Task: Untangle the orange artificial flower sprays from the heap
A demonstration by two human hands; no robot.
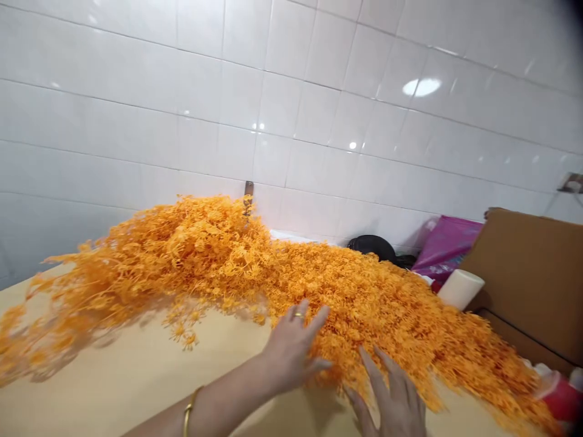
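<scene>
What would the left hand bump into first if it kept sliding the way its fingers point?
The left hand already lies flat at the edge of the orange plastic flower pile, fingers pointing up and right. Going straight on, it would likely push deeper into that pile; the white tiled wall stands far behind.

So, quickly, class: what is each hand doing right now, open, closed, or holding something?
Left hand: open, fingers spread, resting on the edge of the orange plastic flower pile, gripping nothing.
Right hand: open, fingers spread, touching the same pile, holding nothing.
</scene>
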